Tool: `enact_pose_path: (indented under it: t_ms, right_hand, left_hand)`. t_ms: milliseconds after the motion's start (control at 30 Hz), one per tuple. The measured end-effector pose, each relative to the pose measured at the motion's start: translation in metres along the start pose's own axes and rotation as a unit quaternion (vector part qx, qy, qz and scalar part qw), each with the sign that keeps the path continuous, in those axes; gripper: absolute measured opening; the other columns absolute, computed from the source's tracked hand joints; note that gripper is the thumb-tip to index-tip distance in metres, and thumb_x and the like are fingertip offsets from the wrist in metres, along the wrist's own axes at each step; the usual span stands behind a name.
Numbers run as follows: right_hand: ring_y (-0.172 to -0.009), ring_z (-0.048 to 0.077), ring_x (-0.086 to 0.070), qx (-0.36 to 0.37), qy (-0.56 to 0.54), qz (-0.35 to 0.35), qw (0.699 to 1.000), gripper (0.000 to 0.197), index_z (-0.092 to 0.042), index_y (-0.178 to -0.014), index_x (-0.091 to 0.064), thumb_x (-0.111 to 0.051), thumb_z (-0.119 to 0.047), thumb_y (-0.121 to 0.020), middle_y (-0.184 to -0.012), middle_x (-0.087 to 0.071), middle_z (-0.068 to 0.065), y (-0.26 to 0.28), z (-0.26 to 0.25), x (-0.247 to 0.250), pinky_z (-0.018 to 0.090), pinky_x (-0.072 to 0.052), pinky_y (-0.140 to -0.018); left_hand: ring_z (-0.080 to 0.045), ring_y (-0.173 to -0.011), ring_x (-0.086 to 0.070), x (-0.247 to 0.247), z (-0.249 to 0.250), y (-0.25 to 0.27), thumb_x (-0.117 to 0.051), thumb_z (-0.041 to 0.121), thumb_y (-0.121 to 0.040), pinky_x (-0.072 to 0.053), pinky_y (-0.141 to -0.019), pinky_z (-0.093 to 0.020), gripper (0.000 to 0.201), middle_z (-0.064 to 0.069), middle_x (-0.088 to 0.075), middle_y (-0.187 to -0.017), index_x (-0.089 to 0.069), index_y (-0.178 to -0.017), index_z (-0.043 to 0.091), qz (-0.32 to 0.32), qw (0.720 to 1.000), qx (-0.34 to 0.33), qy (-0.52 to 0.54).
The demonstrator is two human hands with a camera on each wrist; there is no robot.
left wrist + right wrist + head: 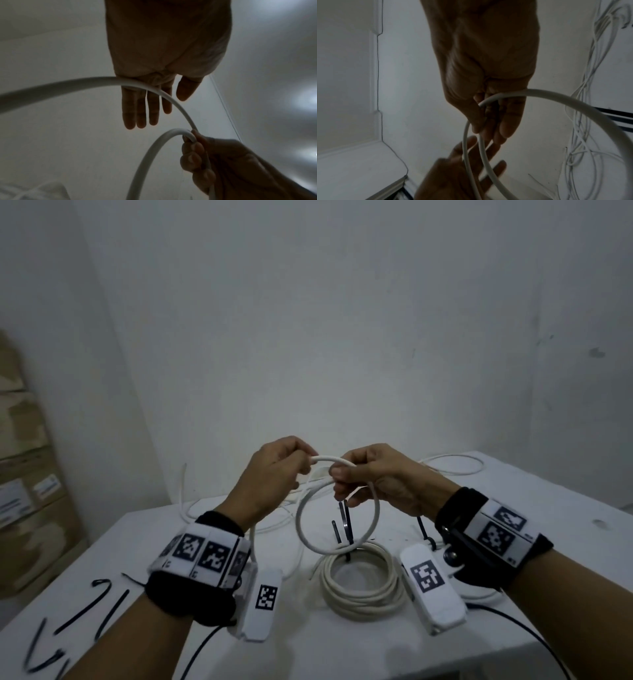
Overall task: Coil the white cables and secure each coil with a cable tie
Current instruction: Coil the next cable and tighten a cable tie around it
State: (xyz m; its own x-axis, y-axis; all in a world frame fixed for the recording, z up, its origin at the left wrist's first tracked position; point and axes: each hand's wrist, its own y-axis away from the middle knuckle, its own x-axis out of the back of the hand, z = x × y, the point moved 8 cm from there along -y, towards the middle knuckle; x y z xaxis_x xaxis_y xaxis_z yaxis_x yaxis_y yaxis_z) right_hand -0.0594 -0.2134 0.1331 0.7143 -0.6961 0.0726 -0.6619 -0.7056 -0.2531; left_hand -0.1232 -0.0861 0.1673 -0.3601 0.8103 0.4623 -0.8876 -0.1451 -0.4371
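Observation:
Both hands are raised above the white table (308, 645), working one white cable (299, 522) into a small hanging loop. My right hand (373, 474) grips the top of the loop, its fingers (193, 155) curled round the cable (68, 85). My left hand (281, 470) meets the cable just left of it; its fingers (142, 108) look straight, with the cable lying across them and the thumb apart. In the right wrist view the cable (556, 96) runs from my right hand (488, 67) over the spread left hand (453, 169).
A finished white coil (359, 594) lies on the table under the loop, with black cable tie tails (344, 518) sticking up from it. Several loose black ties (102, 607) lie at the front left. Loose white cables (455, 467) trail at the back. Cardboard boxes (24, 474) stand at the left.

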Motion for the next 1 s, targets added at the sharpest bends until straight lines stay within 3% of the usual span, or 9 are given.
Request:
enact_pose_path:
  t_ms: [67, 133, 267, 333, 433, 567, 667, 833, 1000]
  right_hand:
    - [-0.069, 0.020, -0.066, 0.016, -0.027, 0.011, 0.999, 0.010, 0.001, -0.093, -0.064, -0.063, -0.008, -0.086, -0.074, -0.066, 0.010, -0.002, -0.005, -0.002, 0.026, -0.056, -0.063]
    - [-0.068, 0.019, -0.066, 0.034, -0.065, 0.047, 0.996, 0.015, 0.003, -0.098, -0.063, -0.062, -0.005, -0.086, -0.075, -0.066, 0.012, -0.003, -0.010, 0.004, 0.025, -0.057, -0.065]
    - [-0.062, 0.016, -0.064, 0.078, -0.087, 0.138, 0.983, 0.021, 0.001, -0.106, -0.057, -0.064, -0.003, -0.086, -0.069, -0.067, 0.010, -0.003, -0.013, 0.012, 0.025, -0.054, -0.061]
    - [-0.058, 0.014, -0.063, 0.096, -0.084, 0.164, 0.978, 0.021, -0.001, -0.104, -0.055, -0.064, -0.003, -0.086, -0.064, -0.066, 0.007, -0.003, -0.011, 0.010, 0.025, -0.052, -0.059]
    - [-0.061, 0.018, -0.061, 0.091, -0.019, 0.139, 0.986, 0.016, -0.004, -0.100, -0.056, -0.065, -0.008, -0.087, -0.066, -0.067, 0.006, -0.005, -0.011, 0.008, 0.031, -0.050, -0.064]
    - [-0.066, 0.019, -0.061, 0.047, 0.144, 0.026, 0.988, 0.022, -0.002, -0.098, -0.061, -0.067, -0.019, -0.087, -0.071, -0.068, 0.009, -0.008, -0.017, -0.006, 0.028, -0.048, -0.065]
    - [-0.062, 0.017, -0.062, 0.024, 0.239, -0.004, 0.971, 0.022, -0.006, -0.087, -0.060, -0.067, -0.027, -0.087, -0.066, -0.066, 0.006, -0.014, -0.024, -0.016, 0.023, -0.049, -0.058]
    - [-0.061, 0.020, -0.064, 0.031, 0.286, 0.031, 0.957, 0.020, -0.009, -0.078, -0.058, -0.059, -0.023, -0.093, -0.062, -0.062, 0.003, -0.020, -0.022, -0.018, 0.028, -0.050, -0.062]
    - [-0.066, 0.025, -0.069, 0.038, 0.238, 0.095, 0.966, 0.021, -0.014, -0.081, -0.055, -0.052, -0.028, -0.097, -0.072, -0.066, 0.004, -0.017, -0.008, -0.014, 0.033, -0.048, -0.063]
  left_hand:
    - [-0.027, -0.080, -0.071, -0.009, 0.005, -0.002, -0.047, 0.019, -0.098, -0.057, -0.074, -0.044, 0.023, -0.009, -0.073, -0.090, -0.065, -0.090, 0.007, -0.031, 0.999, -0.002, -0.020]
    - [-0.032, -0.075, -0.072, -0.014, 0.000, 0.001, -0.043, 0.021, -0.102, -0.057, -0.069, -0.041, 0.028, -0.014, -0.073, -0.087, -0.063, -0.095, 0.002, -0.047, 0.998, 0.021, 0.035]
    - [-0.034, -0.076, -0.072, -0.018, -0.013, 0.008, -0.044, 0.022, -0.102, -0.058, -0.068, -0.038, 0.028, -0.017, -0.073, -0.090, -0.065, -0.102, 0.003, -0.014, 0.990, 0.037, 0.132]
    - [-0.032, -0.061, -0.069, -0.017, -0.017, 0.010, -0.045, 0.020, -0.101, -0.055, -0.056, -0.036, 0.026, -0.016, -0.072, -0.080, -0.065, -0.097, 0.003, 0.018, 0.985, 0.031, 0.169]
    - [-0.015, -0.041, -0.047, -0.006, -0.023, 0.011, -0.049, 0.017, -0.099, -0.037, -0.040, -0.023, 0.025, -0.006, -0.054, -0.055, -0.066, -0.087, 0.003, 0.074, 0.983, 0.015, 0.170]
    - [-0.011, -0.045, -0.036, -0.001, -0.021, 0.009, -0.051, 0.014, -0.098, -0.029, -0.041, -0.020, 0.025, 0.000, -0.045, -0.053, -0.067, -0.081, 0.005, 0.059, 0.988, -0.002, 0.143]
    - [-0.011, -0.045, -0.036, -0.004, -0.019, 0.010, -0.052, 0.013, -0.097, -0.029, -0.041, -0.019, 0.028, -0.003, -0.046, -0.054, -0.066, -0.074, 0.008, 0.038, 0.991, 0.002, 0.131]
    - [-0.019, -0.045, -0.050, -0.004, -0.024, 0.015, -0.053, 0.011, -0.096, -0.039, -0.039, -0.024, 0.022, -0.007, -0.058, -0.059, -0.064, -0.081, -0.001, 0.054, 0.988, 0.004, 0.142]
    - [-0.023, -0.050, -0.057, 0.002, -0.030, 0.018, -0.051, 0.009, -0.097, -0.053, -0.046, -0.032, 0.020, -0.010, -0.060, -0.065, -0.061, -0.085, -0.004, 0.073, 0.984, -0.003, 0.164]
